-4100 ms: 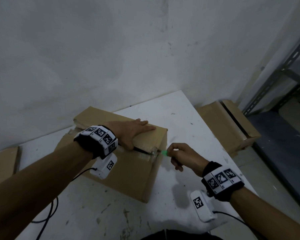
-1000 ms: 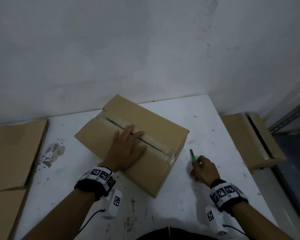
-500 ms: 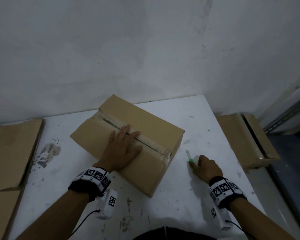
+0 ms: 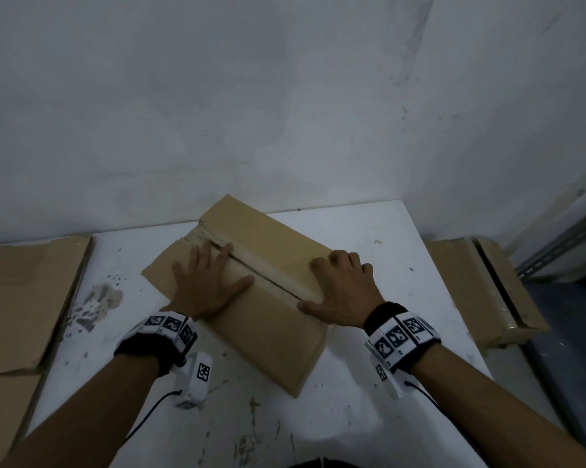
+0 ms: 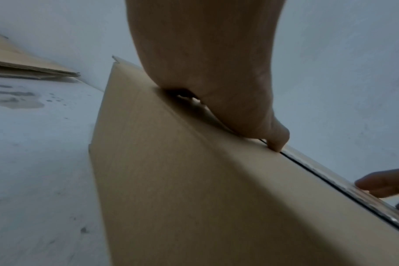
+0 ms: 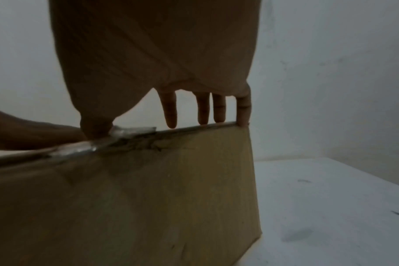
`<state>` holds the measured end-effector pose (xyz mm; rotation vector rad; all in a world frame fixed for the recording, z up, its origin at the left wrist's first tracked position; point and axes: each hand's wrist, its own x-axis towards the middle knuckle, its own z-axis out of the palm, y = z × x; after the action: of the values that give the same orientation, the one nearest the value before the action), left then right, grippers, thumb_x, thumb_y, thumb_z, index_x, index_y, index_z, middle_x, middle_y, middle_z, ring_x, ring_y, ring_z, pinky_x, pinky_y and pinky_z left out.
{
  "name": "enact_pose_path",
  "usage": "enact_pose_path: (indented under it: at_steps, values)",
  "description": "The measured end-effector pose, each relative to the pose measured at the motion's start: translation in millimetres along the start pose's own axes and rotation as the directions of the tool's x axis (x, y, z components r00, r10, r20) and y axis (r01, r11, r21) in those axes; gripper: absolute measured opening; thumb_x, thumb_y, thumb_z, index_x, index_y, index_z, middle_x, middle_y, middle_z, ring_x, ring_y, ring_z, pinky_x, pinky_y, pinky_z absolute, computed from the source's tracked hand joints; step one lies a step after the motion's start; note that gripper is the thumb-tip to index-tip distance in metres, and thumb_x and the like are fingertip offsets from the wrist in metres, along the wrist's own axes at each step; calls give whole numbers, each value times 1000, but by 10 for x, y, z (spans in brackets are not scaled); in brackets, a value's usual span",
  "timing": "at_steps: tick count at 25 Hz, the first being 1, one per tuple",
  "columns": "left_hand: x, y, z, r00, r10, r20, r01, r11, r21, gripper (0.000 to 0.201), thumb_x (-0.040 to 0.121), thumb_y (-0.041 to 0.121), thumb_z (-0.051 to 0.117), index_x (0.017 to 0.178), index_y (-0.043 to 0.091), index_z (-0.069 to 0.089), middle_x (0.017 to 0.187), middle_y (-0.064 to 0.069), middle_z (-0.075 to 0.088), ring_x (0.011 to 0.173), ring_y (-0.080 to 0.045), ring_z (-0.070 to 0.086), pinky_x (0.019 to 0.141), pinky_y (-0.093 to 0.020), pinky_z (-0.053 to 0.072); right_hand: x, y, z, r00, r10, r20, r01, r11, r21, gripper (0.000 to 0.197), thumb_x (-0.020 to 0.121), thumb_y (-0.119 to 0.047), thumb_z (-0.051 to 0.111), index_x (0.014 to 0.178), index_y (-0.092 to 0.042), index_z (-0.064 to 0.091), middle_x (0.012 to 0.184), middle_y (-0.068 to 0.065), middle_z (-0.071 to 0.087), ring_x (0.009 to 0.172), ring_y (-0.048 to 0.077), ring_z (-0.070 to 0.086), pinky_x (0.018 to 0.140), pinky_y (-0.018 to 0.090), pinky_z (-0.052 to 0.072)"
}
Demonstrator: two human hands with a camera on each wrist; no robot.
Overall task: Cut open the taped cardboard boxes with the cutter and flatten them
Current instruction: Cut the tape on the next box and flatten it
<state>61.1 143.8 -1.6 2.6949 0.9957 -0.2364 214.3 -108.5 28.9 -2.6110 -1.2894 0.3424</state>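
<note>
1. The cardboard box (image 4: 251, 292) sits on the white surface (image 4: 369, 417), directly under both hands, its top seam (image 4: 268, 280) already slit into a dark open line.
2. The left hand (image 4: 205, 285) lies flat on the near flap, fingers (image 4: 197, 258) spread, their tips at the seam's far end; this likely pins that flap and steadies the box.
3. The right hand (image 4: 339, 292) rests at the seam's near end, thumb splayed beside the torn tape (image 6: 125, 132), fingers (image 6: 203, 109) bent down onto the far flap's edge, apparently ready to pry it up.
4. Neither hand holds the cutter, and I cannot see it.
5. Flat cardboard (image 4: 24, 298) lies left of the left fingers; another box (image 4: 481, 292) sits off the surface, right of the right fingers.
</note>
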Motion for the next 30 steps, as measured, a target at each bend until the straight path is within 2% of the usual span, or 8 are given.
enact_pose_path:
  at_steps: [6,11,16,20,22,24,28,30]
  values:
    - [-181,-192,34,992,-63,-110,68,997,42,103,66,95,18,153,40,18,160,-2,27,145,-33,26,113,-66,17,239,18,-60,993,-21,115,21,1000,-2,89,68,-78,66,140,-35,37,144,8,30,133,29,26,105,49,32]
    - [-296,-446,40,942,33,-335,-8,997,75,82,70,83,34,132,31,52,124,-7,61,107,-35,54,97,-53,40,380,28,-160,982,-95,161,109,990,-84,90,65,-77,68,139,-35,40,143,5,38,131,26,32,105,48,34]
    - [-380,-598,38,947,-9,-322,-54,981,-187,74,67,79,51,128,36,47,126,0,50,110,-28,49,93,-51,46,422,22,-267,970,-228,86,237,966,-107,80,62,-80,63,125,-30,61,112,-5,67,102,21,59,90,35,46]
    - [-459,-577,104,885,-119,-451,-58,931,-359,100,70,54,82,152,31,30,152,-10,24,135,-36,28,99,-59,42,637,81,-669,984,-145,106,119,968,222,43,75,-66,67,97,-30,77,79,-13,70,68,6,60,65,22,45]
    - [-459,-610,102,918,-128,-376,-2,945,-326,105,75,66,70,157,29,16,162,-9,15,144,-35,24,107,-59,36,832,176,-770,1000,-2,25,-11,855,519,41,85,-55,67,61,-21,70,51,-12,53,46,9,42,55,24,34]
    - [-445,-639,80,956,-105,-275,50,978,-203,100,74,83,39,156,27,25,164,-10,18,148,-32,24,113,-56,32,1047,251,-770,973,219,-72,-111,719,686,62,84,-59,69,47,-21,37,46,-5,32,46,13,30,56,28,26]
    - [-451,-650,67,968,-96,-231,59,985,-162,95,71,84,19,145,31,48,164,-10,19,150,-28,20,117,-51,26,1338,220,-588,881,447,-159,-321,809,493,50,82,-59,70,96,-12,57,92,9,57,85,28,56,71,37,47]
    - [-442,-666,84,968,-95,-233,58,985,-161,92,72,84,20,141,33,51,164,-10,19,150,-28,20,117,-51,26,1356,190,-437,851,501,-159,-407,820,403,69,82,-50,74,131,-13,43,128,16,46,114,37,50,87,47,49]
